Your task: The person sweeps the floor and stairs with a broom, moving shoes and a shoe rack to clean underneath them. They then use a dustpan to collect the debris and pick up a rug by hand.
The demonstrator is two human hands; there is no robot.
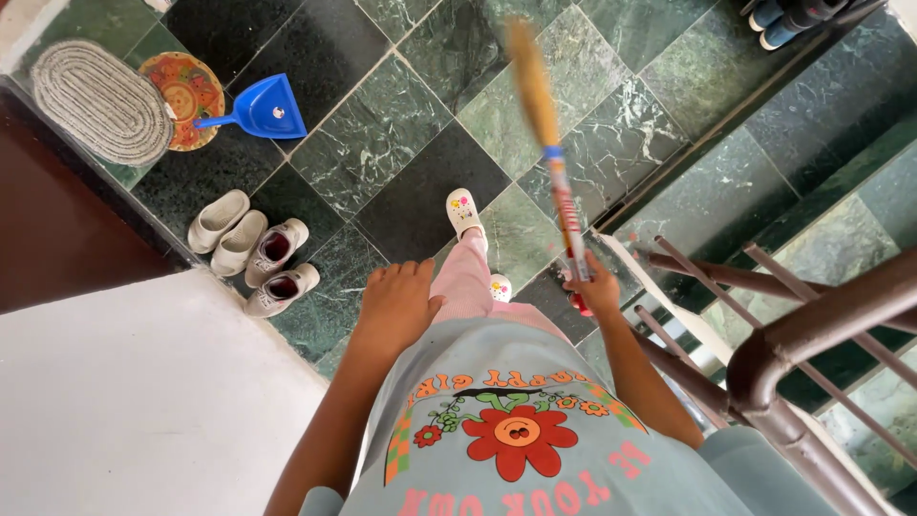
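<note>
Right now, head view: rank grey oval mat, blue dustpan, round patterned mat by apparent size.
1. Grey oval mat, largest.
2. Blue dustpan and round patterned mat: look alike in size, and the oval mat covers part of the round one, so unranked.

We see open green tiled floor (382, 134) ahead. A railing (812, 334) blocks our right, shoes (253, 250) and a white wall (124, 382) crowd the left, a dustpan (260, 108) lies far left.
</note>
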